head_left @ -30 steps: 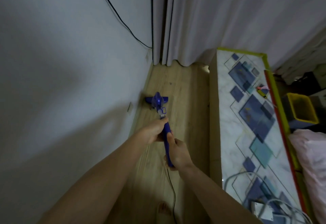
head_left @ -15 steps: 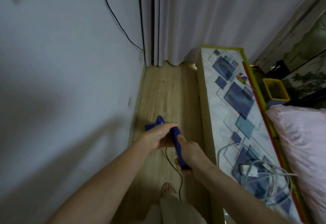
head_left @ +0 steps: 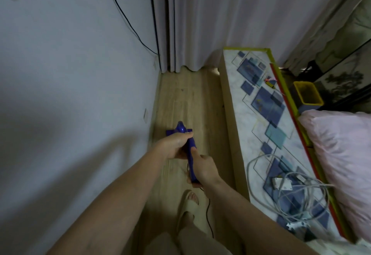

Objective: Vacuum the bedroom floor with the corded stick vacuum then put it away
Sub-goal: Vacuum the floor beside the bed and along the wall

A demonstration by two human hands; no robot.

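Between the wall point(head_left: 70, 94) and the long patterned bench point(head_left: 267, 114), we stand on a narrow strip of wooden floor point(head_left: 186, 98), holding the blue stick vacuum point(head_left: 190, 154) with both hands. Our left hand point(head_left: 176, 146) grasps the upper shaft, fingers wrapped round it. Our right hand point(head_left: 204, 169) grips the handle end lower down, thumb lying along it. The vacuum's head point(head_left: 179, 131) rests on the floor near the wall, just beyond our left hand. Its black cord point(head_left: 208, 214) trails down past our sandalled foot point(head_left: 187, 204).

A second ago the head sat farther up the strip, toward the curtain point(head_left: 220, 23); it has since been drawn back toward us. We judge this a return stroke, so vacuuming is under way and putting away is not yet near. Our foot now shows fully, and the pink pillow point(head_left: 341, 164) fills more of the right side.
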